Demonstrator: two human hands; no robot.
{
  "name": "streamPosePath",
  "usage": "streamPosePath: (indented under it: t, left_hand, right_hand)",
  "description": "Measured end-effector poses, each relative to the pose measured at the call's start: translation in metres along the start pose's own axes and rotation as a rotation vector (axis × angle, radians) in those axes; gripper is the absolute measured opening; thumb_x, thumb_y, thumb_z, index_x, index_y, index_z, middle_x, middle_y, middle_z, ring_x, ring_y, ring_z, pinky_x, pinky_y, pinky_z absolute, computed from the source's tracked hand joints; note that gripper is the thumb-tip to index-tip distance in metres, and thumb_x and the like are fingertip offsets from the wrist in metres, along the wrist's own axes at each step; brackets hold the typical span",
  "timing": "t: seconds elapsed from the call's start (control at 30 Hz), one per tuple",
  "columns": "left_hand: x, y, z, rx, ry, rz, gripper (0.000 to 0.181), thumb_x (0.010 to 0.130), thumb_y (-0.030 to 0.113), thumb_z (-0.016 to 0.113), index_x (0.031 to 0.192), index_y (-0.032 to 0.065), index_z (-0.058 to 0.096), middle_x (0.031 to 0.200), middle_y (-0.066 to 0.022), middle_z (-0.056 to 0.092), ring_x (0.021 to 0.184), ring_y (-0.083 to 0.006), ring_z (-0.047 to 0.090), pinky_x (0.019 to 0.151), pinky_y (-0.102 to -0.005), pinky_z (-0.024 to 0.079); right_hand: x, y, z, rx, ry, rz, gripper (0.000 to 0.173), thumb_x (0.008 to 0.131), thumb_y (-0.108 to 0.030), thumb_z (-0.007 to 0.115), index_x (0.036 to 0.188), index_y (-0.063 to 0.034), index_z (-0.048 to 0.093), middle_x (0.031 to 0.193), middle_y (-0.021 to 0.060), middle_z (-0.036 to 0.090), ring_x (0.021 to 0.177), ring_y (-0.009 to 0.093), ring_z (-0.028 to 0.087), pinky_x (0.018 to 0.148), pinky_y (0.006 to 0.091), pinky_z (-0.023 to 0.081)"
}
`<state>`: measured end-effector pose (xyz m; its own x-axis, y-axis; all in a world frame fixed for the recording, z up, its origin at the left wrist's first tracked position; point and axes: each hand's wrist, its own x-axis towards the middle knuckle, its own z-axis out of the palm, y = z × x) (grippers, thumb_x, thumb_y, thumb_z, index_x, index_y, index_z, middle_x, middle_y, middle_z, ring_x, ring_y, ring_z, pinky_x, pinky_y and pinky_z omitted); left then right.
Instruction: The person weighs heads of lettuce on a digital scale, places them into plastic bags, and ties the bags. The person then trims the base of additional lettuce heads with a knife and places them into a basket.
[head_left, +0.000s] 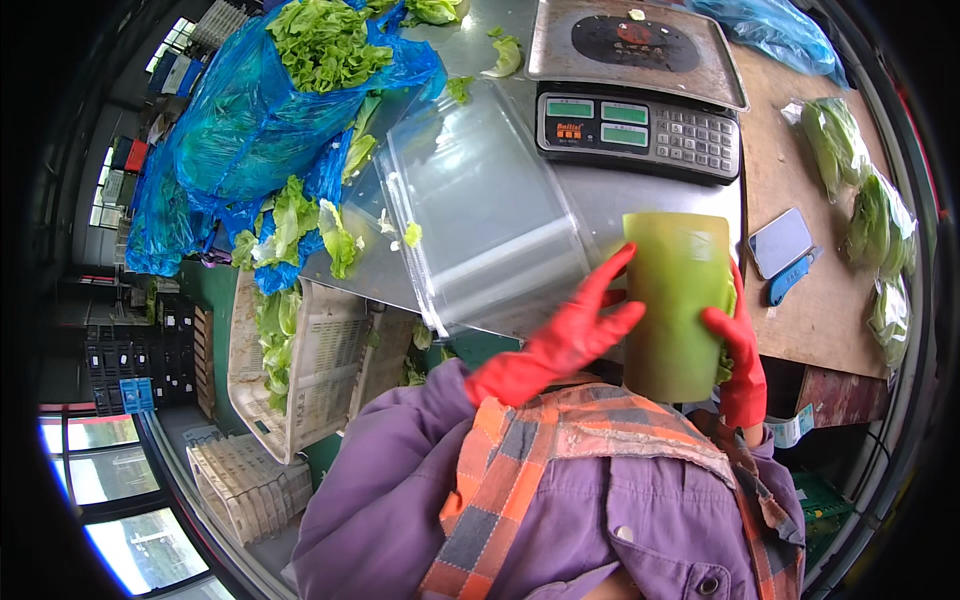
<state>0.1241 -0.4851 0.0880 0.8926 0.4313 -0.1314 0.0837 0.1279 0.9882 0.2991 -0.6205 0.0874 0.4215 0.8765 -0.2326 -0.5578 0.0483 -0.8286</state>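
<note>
A curved green plastic sheet (671, 307) stands close in front of my chest, wrapped about lettuce (726, 330) that shows at its right edge. My right hand (736, 349), in a red rubber glove, grips the right side with the thumb across the front. My left hand (581, 322), gloved alike and slightly blurred, has its fingers apart; thumb and fingertips meet the sheet's left edge. Left of it lies a stack of clear plastic bags (487, 202) on the metal table (630, 191). Most of the lettuce is hidden behind the sheet.
Beyond the hands stands a digital scale (637, 135). Blue plastic bags (247, 127) of lettuce sit at left, above a white crate (300, 360). On the right board (795, 330) lie a phone (780, 241), a blue utility knife (789, 281) and bagged lettuces (836, 146).
</note>
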Motion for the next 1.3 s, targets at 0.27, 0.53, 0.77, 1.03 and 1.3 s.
streamPosePath:
  t: [0.27, 0.53, 0.77, 1.03, 1.3]
  left_hand:
    - [-0.026, -0.100, -0.189, 1.105, 0.368, 0.298, 0.021, 0.073, 0.026, 0.070, 0.093, 0.0203, 0.065, 0.082, 0.0016, 0.059, 0.086, -0.0224, 0.053, 0.078, -0.0350, 0.039]
    - [-0.019, -0.110, -0.201, 1.033, 0.405, 0.171, 0.027, 0.072, 0.027, 0.071, 0.098, 0.0222, 0.066, 0.082, 0.0020, 0.059, 0.084, -0.0199, 0.054, 0.075, -0.0353, 0.040]
    - [-0.041, -0.106, -0.180, 0.996, 0.302, 0.310, 0.024, 0.073, 0.025, 0.069, 0.096, 0.0202, 0.066, 0.083, -0.0011, 0.060, 0.081, -0.0203, 0.054, 0.074, -0.0339, 0.040]
    - [-0.032, -0.086, -0.192, 0.974, 0.257, 0.297, 0.022, 0.074, 0.017, 0.064, 0.096, 0.0140, 0.065, 0.082, -0.0047, 0.057, 0.081, -0.0261, 0.052, 0.073, -0.0374, 0.041]
    - [-0.015, -0.106, -0.196, 0.998, 0.338, 0.457, 0.007, 0.074, 0.016, 0.062, 0.077, 0.0109, 0.059, 0.074, -0.0044, 0.055, 0.071, -0.0270, 0.053, 0.065, -0.0375, 0.043]
  right_hand:
    - [0.002, 0.020, 0.002, 0.093, 0.161, 0.041, 0.084, 0.070, -0.019, 0.067, 0.141, -0.0092, 0.024, 0.132, 0.0139, 0.042, 0.116, 0.027, 0.047, 0.096, 0.0362, 0.040]
    - [0.010, 0.005, 0.047, -0.289, 0.049, -0.012, 0.092, 0.055, -0.019, 0.079, 0.136, -0.0085, 0.036, 0.135, 0.0106, 0.041, 0.123, 0.024, 0.041, 0.102, 0.0351, 0.032]
    - [0.021, 0.012, 0.093, -0.513, -0.109, -0.027, 0.095, 0.052, -0.020, 0.082, 0.135, -0.0091, 0.039, 0.136, 0.0091, 0.040, 0.127, 0.023, 0.035, 0.105, 0.0339, 0.026]
    - [0.047, 0.025, 0.122, -0.761, -0.564, -0.018, 0.080, 0.056, -0.017, 0.077, 0.129, -0.0089, 0.046, 0.131, 0.0108, 0.044, 0.126, 0.027, 0.036, 0.106, 0.0373, 0.026]
    - [0.052, 0.033, 0.128, -0.633, -0.605, 0.140, 0.082, 0.057, -0.016, 0.076, 0.131, -0.0099, 0.043, 0.130, 0.0114, 0.045, 0.125, 0.025, 0.038, 0.103, 0.0351, 0.030]
